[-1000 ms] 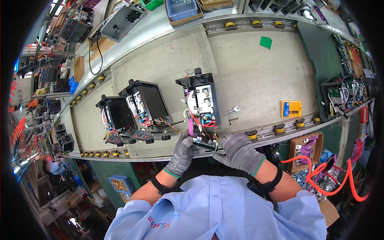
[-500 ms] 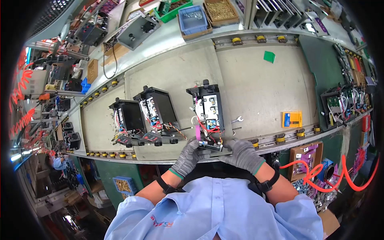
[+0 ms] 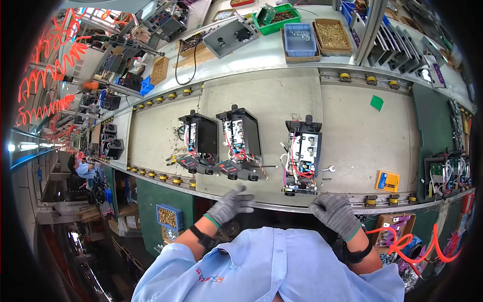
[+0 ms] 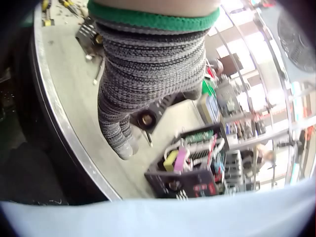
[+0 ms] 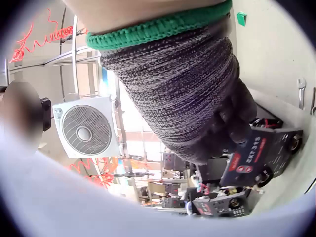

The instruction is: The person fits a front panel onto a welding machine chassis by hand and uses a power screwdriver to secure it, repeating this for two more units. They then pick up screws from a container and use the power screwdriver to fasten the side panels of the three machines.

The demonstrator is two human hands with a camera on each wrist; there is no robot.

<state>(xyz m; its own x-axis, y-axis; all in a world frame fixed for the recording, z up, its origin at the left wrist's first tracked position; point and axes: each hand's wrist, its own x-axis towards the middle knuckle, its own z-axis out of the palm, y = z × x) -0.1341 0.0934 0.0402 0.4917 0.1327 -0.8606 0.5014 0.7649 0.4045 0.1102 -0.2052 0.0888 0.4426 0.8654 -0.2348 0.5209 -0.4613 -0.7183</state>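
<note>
A black-cased electrical unit (image 3: 304, 156), its white boards and wiring exposed, stands on the bench before the person. In the right wrist view its front panel (image 5: 259, 155) carries ZX7 lettering. Gloved in grey, the left hand (image 3: 230, 205) hovers at the bench's front edge with fingers stretched out and holding nothing. It is left of that unit and below two similar ones, a middle unit (image 3: 239, 141) and a left unit (image 3: 201, 141). The right hand (image 3: 336, 214), in a matching glove, is just right of the nearest unit's front end, fingers loosely bent and empty.
A wrench (image 3: 329, 168) lies right of the unit, with a yellow box (image 3: 388, 181) farther right and a green scrap (image 3: 377, 103) beyond. Roller rails (image 3: 371, 200) line the bench edge. Parts sit in a blue bin (image 3: 300, 40) behind. A red coiled hose (image 3: 402, 245) hangs at right.
Both hands have come off the front end of the unit; the left has drawn away to the left, the right slightly to the right. The head view has swung left.
</note>
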